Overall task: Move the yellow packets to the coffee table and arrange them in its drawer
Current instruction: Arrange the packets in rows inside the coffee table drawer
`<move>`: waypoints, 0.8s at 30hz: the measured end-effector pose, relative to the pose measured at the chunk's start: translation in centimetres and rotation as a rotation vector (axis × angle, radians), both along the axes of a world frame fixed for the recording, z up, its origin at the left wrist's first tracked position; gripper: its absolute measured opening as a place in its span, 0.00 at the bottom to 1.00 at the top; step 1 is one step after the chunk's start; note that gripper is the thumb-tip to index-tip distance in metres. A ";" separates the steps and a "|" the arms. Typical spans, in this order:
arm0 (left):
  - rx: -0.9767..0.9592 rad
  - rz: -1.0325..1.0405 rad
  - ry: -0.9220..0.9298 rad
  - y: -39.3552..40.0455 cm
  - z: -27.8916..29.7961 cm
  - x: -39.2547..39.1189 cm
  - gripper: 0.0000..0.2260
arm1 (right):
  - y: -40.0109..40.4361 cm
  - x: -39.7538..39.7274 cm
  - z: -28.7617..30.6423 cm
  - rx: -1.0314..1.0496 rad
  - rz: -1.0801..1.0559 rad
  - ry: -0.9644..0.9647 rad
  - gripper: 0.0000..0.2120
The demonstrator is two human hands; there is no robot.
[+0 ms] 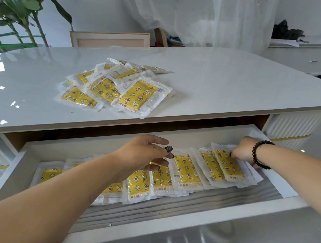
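Here, the task stands partly done. A row of about seven yellow star-and-moon printed packets in clear plastic wrap lies overlapped along the open white pull-out drawer of the glossy white desk. A loose pile of roughly six or seven more such packets remains on the desk top; the exact count is hidden by overlap. The right hand, fingers curled, pinches the rightmost packet. The left hand, fingers loosely spread, hovers over or rests on the mid-row packets; contact is unclear.
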State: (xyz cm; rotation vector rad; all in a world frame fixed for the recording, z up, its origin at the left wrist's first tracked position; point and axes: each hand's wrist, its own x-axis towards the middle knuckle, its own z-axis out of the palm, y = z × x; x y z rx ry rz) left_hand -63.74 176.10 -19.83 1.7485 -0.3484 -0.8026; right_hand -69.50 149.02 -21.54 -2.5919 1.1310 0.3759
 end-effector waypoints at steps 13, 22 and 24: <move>0.064 0.075 -0.112 0.5 1.9 0.9 0.08 | 8.9 0.6 7.5 0.113 0.390 -0.150 0.18; 0.034 -0.038 -0.219 4.3 6.8 1.8 0.07 | 13.8 5.8 11.7 0.184 0.322 -0.733 0.15; -0.051 0.129 -0.233 5.3 7.6 2.2 0.07 | 14.3 7.8 11.1 0.192 0.257 -0.683 0.33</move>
